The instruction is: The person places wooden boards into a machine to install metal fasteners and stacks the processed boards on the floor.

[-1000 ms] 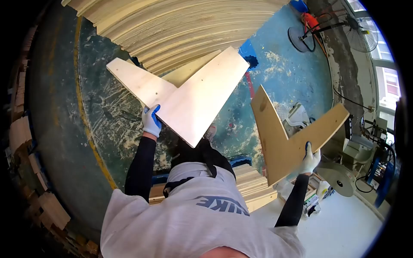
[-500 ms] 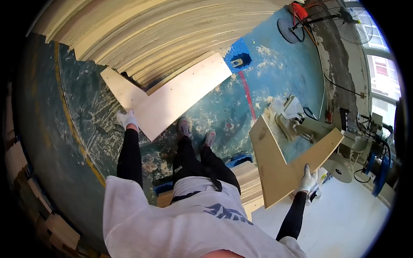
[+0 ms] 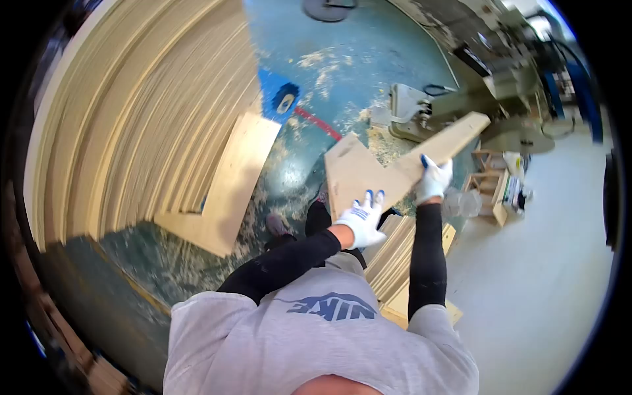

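A V-shaped plywood panel is held up in front of my body, above the floor. My right hand, in a white glove with blue fingertips, grips the lower edge of its narrow arm, thumb on the upper face. Fingers spread, my left hand rests against the wide part of the same panel near its lower edge. To the left, a similar angled panel leans at the front of a big stack of boards.
Behind the held panel stands a machine with a pale head. A second stack of boards lies beside my legs. Small wooden stands are on the right, near a white surface. Sawdust covers parts of the blue-green floor.
My left hand has left the panel leaning on the big stack and come right onto the held panel. That panel has moved up and left in view as my head turned right.
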{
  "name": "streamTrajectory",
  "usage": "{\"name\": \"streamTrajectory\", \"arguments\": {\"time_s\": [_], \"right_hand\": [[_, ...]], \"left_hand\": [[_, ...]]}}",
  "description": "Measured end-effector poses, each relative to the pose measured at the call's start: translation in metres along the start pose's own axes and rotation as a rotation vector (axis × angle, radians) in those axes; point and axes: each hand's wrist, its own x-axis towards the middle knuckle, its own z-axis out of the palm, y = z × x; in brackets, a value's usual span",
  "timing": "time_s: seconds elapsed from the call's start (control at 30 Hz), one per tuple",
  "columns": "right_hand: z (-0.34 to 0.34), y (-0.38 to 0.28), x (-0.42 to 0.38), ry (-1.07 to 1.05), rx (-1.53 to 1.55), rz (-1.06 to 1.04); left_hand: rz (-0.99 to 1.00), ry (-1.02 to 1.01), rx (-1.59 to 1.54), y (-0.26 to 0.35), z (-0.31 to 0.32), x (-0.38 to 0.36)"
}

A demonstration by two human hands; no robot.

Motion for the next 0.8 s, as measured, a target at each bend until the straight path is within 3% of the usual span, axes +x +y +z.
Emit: {"name": "streamTrajectory", "arguments": {"time_s": [0.1,0.17,0.23,0.3,0.37,0.43,0.47,0.53,0.6,0.63,0.67,0.7,0.77,0.8], "right_hand": [[0.024,-0.035,0.023,-0.016,0.075,0.137],[0.035,-0.013,0.060,-0.101,0.008,-0.059],[0.028,-0.049,0.077,-0.257,0.457,0.224],[0.008,-0.026,0.094,-0.251,0.477,0.363],[-0.016,0.037,0.099,-0.098,0.343,0.415],[-0.048,0.103,0.076,0.078,0.184,0.643],[-0.061,0.139,0.062,0.175,0.206,0.640],[-0.072,0.124,0.037,0.371,0.285,0.989],[-0.069,0.137,0.041,0.445,0.623,1.146],[-0.061,0.132,0.044,0.540,0.755,1.156],[-0.050,0.147,0.050,0.554,1.103,0.951],[-0.045,0.174,0.063,0.606,1.232,0.769],[-0.027,0.175,0.099,0.532,1.096,0.533],[-0.026,0.167,0.109,0.571,1.123,0.605]], "left_hand": [[0.081,0.184,0.024,-0.022,0.007,0.057],[0.204,0.448,0.100,-0.038,-0.005,0.083],[0.062,0.343,-0.206,-0.026,-0.064,0.091],[0.103,0.443,-0.517,-0.017,-0.111,0.106],[0.153,0.511,-0.723,-0.026,-0.146,0.126],[0.154,0.461,-1.036,-0.028,-0.182,0.130],[0.145,0.423,-1.104,-0.024,-0.203,0.131],[0.097,0.369,-1.189,-0.034,-0.224,0.126],[0.072,0.286,-1.289,-0.037,-0.248,0.144],[0.051,0.220,-1.320,-0.042,-0.260,0.159],[0.033,0.158,-1.351,-0.055,-0.269,0.174],[0.020,0.095,-1.379,-0.066,-0.283,0.196],[-0.025,-0.061,-1.379,-0.083,-0.313,0.251],[-0.095,-0.149,-1.331,-0.095,-0.329,0.276]]}}
